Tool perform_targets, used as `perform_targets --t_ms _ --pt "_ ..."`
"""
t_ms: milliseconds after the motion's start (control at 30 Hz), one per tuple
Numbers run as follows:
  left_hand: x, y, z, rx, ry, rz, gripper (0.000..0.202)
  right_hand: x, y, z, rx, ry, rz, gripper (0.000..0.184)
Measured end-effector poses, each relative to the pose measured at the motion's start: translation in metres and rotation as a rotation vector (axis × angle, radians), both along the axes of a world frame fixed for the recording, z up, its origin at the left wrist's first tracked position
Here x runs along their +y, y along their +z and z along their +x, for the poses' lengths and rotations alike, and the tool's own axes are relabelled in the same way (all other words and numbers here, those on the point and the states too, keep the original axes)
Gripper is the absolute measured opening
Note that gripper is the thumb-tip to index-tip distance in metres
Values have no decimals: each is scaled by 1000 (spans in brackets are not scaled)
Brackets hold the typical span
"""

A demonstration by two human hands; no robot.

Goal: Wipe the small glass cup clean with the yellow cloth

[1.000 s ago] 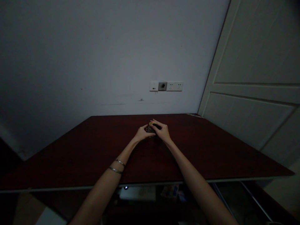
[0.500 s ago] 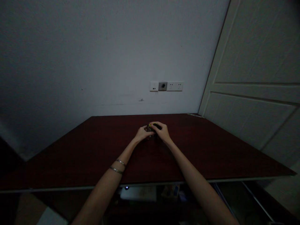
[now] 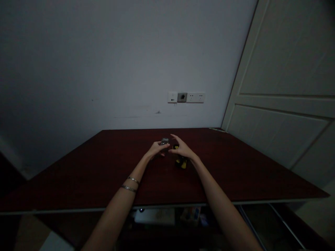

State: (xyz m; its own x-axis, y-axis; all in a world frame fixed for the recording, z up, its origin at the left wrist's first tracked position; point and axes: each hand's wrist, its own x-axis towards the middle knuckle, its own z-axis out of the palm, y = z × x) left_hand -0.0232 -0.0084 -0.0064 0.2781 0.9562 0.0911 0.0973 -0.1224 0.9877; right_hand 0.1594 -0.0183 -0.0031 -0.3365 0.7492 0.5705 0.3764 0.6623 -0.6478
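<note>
My left hand (image 3: 157,150) and right hand (image 3: 182,150) are hovering close together above the middle of the dark red table (image 3: 104,174), with the fingertips of each pointing toward the other. My left fingers (image 3: 163,145) are curling forward, and a small silvery thing (image 3: 164,141) is sitting right at their tips. It is too small and dim for me to tell what it is, and I cannot tell whether my fingers are gripping it or only touching it.

My right fingers (image 3: 176,140) are standing open and gripping nothing, with a gap between them and the silvery thing. Just below them, a small yellow-and-black piece (image 3: 176,146) is showing on the table. A larger yellow-and-black lump (image 3: 181,162) is lying a little nearer to me, just under the heel of my right hand. The light is too poor for me to say whether the two are joined.

Two thin metal bangles (image 3: 132,184) are circling my left wrist. Well beyond my fingers, a socket strip (image 3: 185,97) is running along the wall (image 3: 78,69), and a white panelled door (image 3: 280,87) is standing to the right of the table.
</note>
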Motion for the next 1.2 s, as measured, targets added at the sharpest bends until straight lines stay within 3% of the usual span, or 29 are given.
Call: perform_targets --t_ms 100,300,567,667,767,900,1067,1200 --pt "-3 1 2 -20 -30 7 55 -5 -1 -7 -88 43 8 97" --pt "-6 4 3 -11 -43 33 54 -7 -3 -11 -90 -8 65 84" --pt "-5 2 1 -27 -72 16 52 -11 -4 -15 -131 -63 78 82" --pt "-3 -1 -5 -63 -165 -43 56 -13 -3 -15 -137 -91 83 80" --pt "-1 -2 -15 -97 -335 -100 60 -11 -5 -14 -112 -119 64 79" --pt "-2 4 -26 -102 -448 -124 64 -3 -8 -13 35 -161 8 72" --pt "0 2 -23 -106 -363 -111 93 4 -3 -12 283 -217 -182 60" --pt "7 -8 -12 -159 -262 -11 104 0 7 -16 382 -104 -268 44"
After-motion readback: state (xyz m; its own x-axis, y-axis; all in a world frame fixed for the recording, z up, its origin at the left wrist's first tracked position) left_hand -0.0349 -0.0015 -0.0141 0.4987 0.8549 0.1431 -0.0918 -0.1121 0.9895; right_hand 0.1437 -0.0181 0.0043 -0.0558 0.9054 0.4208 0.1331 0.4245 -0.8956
